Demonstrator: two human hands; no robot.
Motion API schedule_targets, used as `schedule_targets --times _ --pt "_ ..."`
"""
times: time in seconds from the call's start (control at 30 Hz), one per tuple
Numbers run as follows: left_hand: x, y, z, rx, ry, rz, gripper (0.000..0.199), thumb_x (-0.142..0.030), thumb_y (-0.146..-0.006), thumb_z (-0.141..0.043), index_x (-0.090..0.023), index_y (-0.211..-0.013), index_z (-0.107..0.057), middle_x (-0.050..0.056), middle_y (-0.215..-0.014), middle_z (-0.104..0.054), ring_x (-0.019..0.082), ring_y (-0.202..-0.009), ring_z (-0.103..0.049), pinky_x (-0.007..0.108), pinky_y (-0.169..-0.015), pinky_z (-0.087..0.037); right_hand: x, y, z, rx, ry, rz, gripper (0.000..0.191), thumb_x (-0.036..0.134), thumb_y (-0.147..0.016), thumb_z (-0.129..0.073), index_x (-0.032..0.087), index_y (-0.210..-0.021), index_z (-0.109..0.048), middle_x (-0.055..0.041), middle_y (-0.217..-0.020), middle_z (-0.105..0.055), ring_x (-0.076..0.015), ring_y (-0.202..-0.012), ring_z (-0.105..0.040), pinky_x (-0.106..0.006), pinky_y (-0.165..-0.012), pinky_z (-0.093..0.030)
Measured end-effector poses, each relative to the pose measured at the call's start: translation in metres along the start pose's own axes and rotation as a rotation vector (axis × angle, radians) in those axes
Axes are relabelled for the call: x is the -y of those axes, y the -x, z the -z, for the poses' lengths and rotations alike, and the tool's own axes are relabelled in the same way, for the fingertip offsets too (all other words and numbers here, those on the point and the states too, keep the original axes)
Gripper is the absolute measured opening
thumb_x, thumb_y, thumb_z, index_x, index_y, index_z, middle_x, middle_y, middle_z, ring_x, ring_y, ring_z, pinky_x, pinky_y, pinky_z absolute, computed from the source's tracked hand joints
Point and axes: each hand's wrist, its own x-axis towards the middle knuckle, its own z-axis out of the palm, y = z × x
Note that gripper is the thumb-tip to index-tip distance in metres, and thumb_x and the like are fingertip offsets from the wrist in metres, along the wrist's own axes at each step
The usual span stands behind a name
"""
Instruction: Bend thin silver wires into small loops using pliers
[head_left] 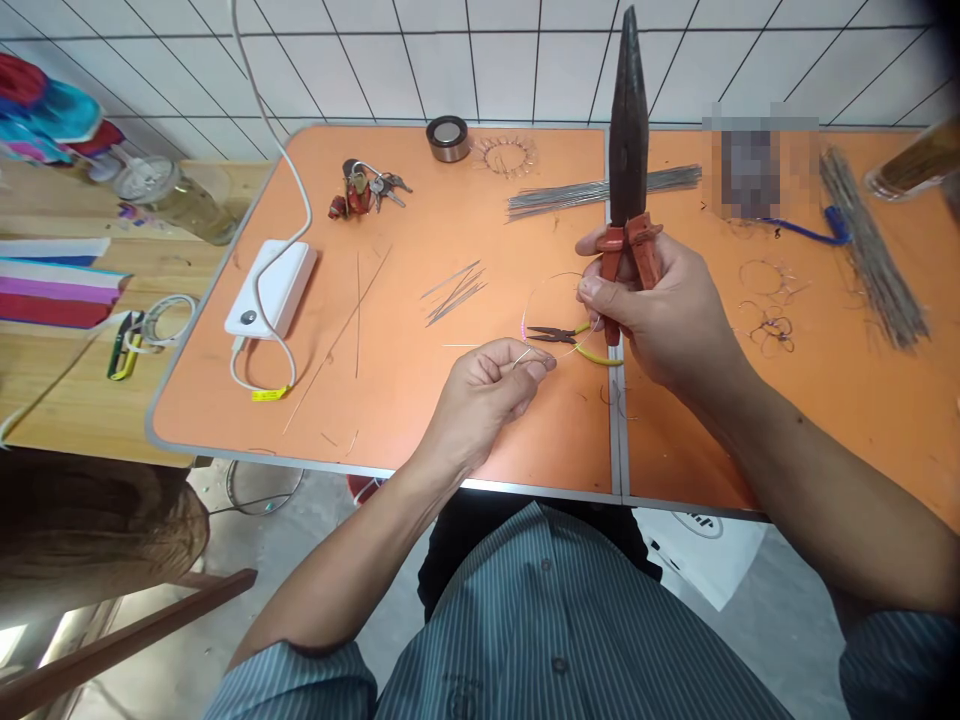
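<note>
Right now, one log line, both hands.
left hand: pinching thin wire | right hand: gripping red-handled pliers, jaws up | table: yellow-handled pliers

At one o'clock the pliers (628,150) showed matt metal; their grips (643,248), partly covered, were perhaps plastic. The tabletop (405,415) was smooth with a soft sheen, crossed by a dull metal strip (619,450). The box (276,290) towards ten was smooth plastic, the bench (82,420) at nine grained wood, the shirt (525,620) at six matt cloth.
</note>
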Motion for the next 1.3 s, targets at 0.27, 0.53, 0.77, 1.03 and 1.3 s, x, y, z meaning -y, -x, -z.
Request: schedule_targets --times 0.27,0.53,0.77,1.03,1.3 --pt "0.001 0.004 0.004 -0.019 -0.211 -0.129 0.033 -0.050 -0.104 -0.075 -0.018 -0.097 -0.077 -0.006 -0.057 -0.049 0.009 -0.053 -0.037 0.026 -0.055 -0.029 0.006 0.003 -0.001 -0.004 0.023 -0.051 0.028 0.025 -0.086 -0.080 0.025 -0.111 -0.068 0.0004 -0.088 -0.062 -0.0136 -0.063 -0.054 -0.029 -0.047 -0.043" --pt "-0.001 0.004 0.003 -0.125 -0.234 -0.161 0.033 -0.049 -0.109 -0.067 -0.020 -0.094 -0.074 -0.006 -0.054 -0.045 0.011 -0.050 -0.032 0.028 -0.054 -0.024 0.004 0.007 0.001 0.026 0.019 -0.127 0.028 0.050 -0.104 -0.071 0.025 -0.116 -0.071 -0.0038 -0.095 -0.072 -0.0169 -0.078 -0.066 -0.029 -0.063 -0.055" --pt "-0.008 -0.002 0.009 -0.221 -0.179 -0.170 0.029 -0.046 -0.108 -0.067 -0.020 -0.099 -0.077 -0.007 -0.052 -0.042 0.011 -0.049 -0.030 0.028 -0.052 -0.023 0.004 0.040 0.041 0.026 0.774 -0.022 0.029 0.049 -0.104 -0.057 0.025 -0.105 -0.073 -0.0073 -0.089 -0.073 -0.0282 -0.087 -0.066 -0.037 -0.070 -0.046" --pt "-0.012 -0.005 0.004 -0.252 -0.163 -0.211 0.033 -0.051 -0.104 -0.071 -0.020 -0.100 -0.078 -0.007 -0.050 -0.044 0.011 -0.048 -0.031 0.028 -0.051 -0.025 -0.009 0.087 0.040 0.213 1.236 0.239 0.037 0.030 -0.110 -0.049 0.026 -0.138 -0.073 -0.0076 -0.095 -0.079 -0.0289 -0.088 -0.071 -0.033 -0.055 -0.033" --pt "-0.013 0.000 0.004 -0.266 -0.164 -0.205 0.037 -0.055 -0.102 -0.072 -0.019 -0.100 -0.079 -0.007 -0.051 -0.043 0.011 -0.047 -0.029 0.029 -0.050 -0.021 -0.014 0.086 0.031 0.189 1.409 0.504 0.033 0.020 -0.113 -0.048 0.014 -0.135 -0.072 -0.0090 -0.099 -0.082 -0.0291 -0.088 -0.069 -0.039 -0.062 -0.039"
